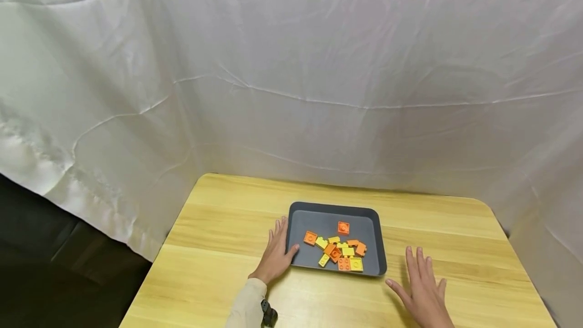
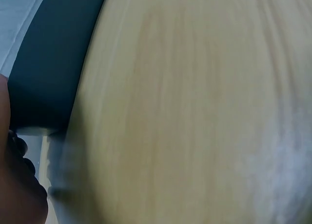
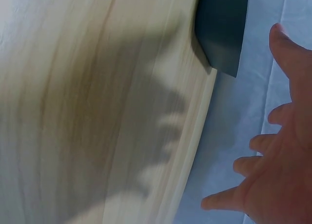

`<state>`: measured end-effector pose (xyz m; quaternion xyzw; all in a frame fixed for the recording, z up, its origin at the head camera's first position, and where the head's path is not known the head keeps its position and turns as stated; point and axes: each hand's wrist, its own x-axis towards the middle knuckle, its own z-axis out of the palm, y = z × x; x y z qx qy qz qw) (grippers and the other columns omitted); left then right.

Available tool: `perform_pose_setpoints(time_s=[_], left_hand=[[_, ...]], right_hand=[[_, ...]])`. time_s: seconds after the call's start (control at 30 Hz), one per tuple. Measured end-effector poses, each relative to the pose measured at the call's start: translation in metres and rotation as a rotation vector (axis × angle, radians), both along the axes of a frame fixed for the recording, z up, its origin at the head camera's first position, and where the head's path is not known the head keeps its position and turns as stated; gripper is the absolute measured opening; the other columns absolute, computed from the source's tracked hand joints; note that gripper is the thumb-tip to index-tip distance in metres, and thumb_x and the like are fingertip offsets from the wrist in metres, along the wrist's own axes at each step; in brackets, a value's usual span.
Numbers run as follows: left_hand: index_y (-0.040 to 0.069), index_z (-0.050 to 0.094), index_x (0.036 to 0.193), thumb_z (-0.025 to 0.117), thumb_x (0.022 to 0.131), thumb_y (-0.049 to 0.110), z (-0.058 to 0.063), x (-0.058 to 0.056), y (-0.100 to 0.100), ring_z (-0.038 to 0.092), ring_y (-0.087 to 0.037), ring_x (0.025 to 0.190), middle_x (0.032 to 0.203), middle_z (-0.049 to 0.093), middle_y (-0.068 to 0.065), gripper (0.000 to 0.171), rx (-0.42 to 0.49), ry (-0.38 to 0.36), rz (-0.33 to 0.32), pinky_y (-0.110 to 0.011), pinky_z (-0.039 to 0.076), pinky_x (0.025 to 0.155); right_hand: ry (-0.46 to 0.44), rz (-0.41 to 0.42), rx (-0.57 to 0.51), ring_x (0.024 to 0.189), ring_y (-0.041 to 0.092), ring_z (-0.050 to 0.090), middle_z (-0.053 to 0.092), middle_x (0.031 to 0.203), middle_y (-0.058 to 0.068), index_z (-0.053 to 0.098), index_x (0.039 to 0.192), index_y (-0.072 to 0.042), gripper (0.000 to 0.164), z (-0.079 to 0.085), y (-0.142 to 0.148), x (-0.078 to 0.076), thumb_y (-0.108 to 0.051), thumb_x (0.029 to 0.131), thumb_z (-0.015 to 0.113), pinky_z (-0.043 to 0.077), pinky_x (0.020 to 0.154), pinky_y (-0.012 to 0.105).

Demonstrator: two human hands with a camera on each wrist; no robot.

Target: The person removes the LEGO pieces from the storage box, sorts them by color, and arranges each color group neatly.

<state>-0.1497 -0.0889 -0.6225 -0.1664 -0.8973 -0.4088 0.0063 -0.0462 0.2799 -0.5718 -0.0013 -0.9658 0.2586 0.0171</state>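
A dark grey tray (image 1: 314, 211) lies on the table, holding several orange and yellow toy building bricks, among them an orange brick (image 1: 343, 228) set apart near the back and a yellow brick (image 1: 356, 264) at the front. Against the tray's left side rests my left hand (image 1: 275, 256), its fingers straight along the outside and its thumb over the rim; the left wrist view shows only part of this hand (image 2: 22, 194). My right hand (image 1: 423, 287) hovers to the right of the tray, fingers spread, holding nothing. Its shadow falls on the wood in the right wrist view.
The light wooden table (image 1: 218, 211) has rounded back corners. A pale hanging curtain (image 1: 319, 65) encloses it at the back and sides. A dark area (image 1: 54, 247) lies beyond the left edge. A black device (image 1: 269, 314) is near the left wrist.
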Motion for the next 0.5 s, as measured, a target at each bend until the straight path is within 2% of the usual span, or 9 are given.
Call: perform_pose_setpoints(time_s=[0.17, 0.5], left_hand=[[-0.007, 0.012, 0.163, 0.054, 0.107, 0.013, 0.0017, -0.0012, 0.0012, 0.009, -0.045, 0.156, 0.169, 0.017, -0.026, 0.073, -0.046, -0.002, 0.009, -0.062, 0.004, 0.127], [-0.010, 0.016, 0.162, 0.052, 0.105, 0.001, 0.0044, -0.0006, 0.0032, 0.013, -0.046, 0.155, 0.167, 0.022, -0.027, 0.068, -0.069, 0.020, 0.019, -0.064, 0.005, 0.126]], right_hand=[[0.008, 0.001, 0.002, 0.145, 0.068, 0.006, 0.007, 0.163, 0.042, 0.008, 0.166, -0.001, 0.103, 0.0009, 0.0009, -0.0015, -0.043, 0.097, 0.072, 0.003, 0.092, 0.098], [0.019, 0.004, -0.009, 0.144, 0.069, 0.008, 0.009, 0.162, 0.042, 0.007, 0.166, -0.002, 0.103, 0.0016, -0.0007, -0.0012, -0.040, 0.097, 0.073, 0.004, 0.093, 0.098]])
